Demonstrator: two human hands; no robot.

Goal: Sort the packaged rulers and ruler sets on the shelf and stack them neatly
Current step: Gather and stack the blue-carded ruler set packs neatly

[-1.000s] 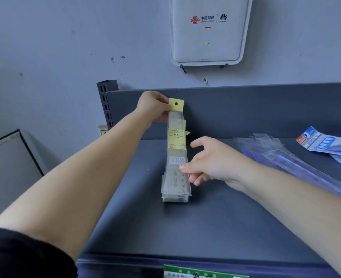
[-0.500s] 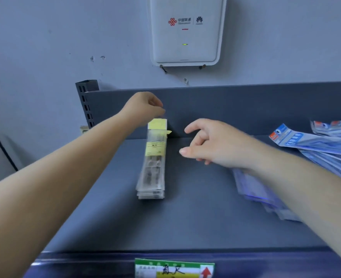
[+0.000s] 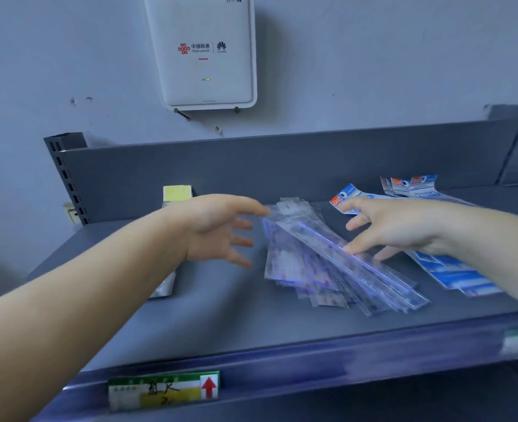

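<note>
Landmark: loose pile of clear plastic-sleeved rulers (image 3: 327,263) lay fanned at mid-shelf on the dark grey metal shelf (image 3: 221,312).
Left hand (image 3: 218,229): hovered just left of the pile, fingers spread wide, holding nothing.
Right hand (image 3: 394,226): was over the pile's right side, fingers spread, fingertips (image 3: 350,248) at the topmost sleeve; actual contact could not be told.
Neat stack with yellow header card (image 3: 177,193): lay left of the pile, mostly hidden by the left forearm.
Blue-and-white packaged ruler sets (image 3: 452,269): lay right of the pile.
</note>
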